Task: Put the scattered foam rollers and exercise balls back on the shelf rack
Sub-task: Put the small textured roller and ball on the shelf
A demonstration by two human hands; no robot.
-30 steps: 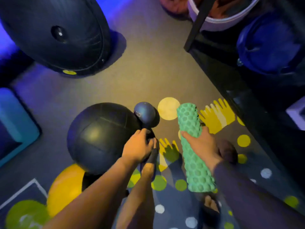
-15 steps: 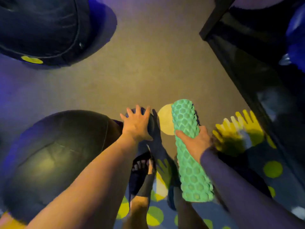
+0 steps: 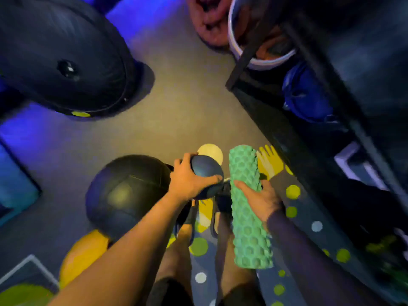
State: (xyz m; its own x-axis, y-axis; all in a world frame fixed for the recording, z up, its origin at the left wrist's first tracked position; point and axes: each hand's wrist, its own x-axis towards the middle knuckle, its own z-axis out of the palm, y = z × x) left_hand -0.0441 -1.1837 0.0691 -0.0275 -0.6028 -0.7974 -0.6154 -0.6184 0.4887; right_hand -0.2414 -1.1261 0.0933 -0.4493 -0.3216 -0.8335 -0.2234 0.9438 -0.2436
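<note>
1. The left hand (image 3: 187, 183) grips a small dark ball (image 3: 206, 172). The fingers curl over its top and the thumb wraps its near side. The ball sits just left of the roller, above the person's sandalled feet.
2. The right hand (image 3: 263, 202) holds a green foam roller (image 3: 250, 237) about mid-length. The thumb lies across its textured front and the palm is against its right side. The fingers behind it are hidden.
3. The roller's long axis runs away from the person's body. Its near end is low in the view over the patterned mat (image 3: 315, 226), and its far end points ahead, leaning slightly left. That far end lies beside a yellow handprint marking (image 3: 268, 161) and a pale circle (image 3: 210, 150).
4. A medium black exercise ball (image 3: 123, 193) rests on the floor just left of the left hand, partly over a yellow circle of the mat. The left forearm crosses in front of its lower right edge.
5. A large black exercise ball (image 3: 64, 58) lies farther off at the upper left on the grey floor (image 3: 187, 107), well apart from the hands.
6. The dark shelf rack (image 3: 273, 129) runs along the right side, and the roller's far end is near its lower edge. A blue ball (image 3: 306, 96) sits on a low level inside the rack.
7. A white bucket (image 3: 237, 51) stands at the rack's far corner. Its reddish contents are too blurred to identify.
</note>
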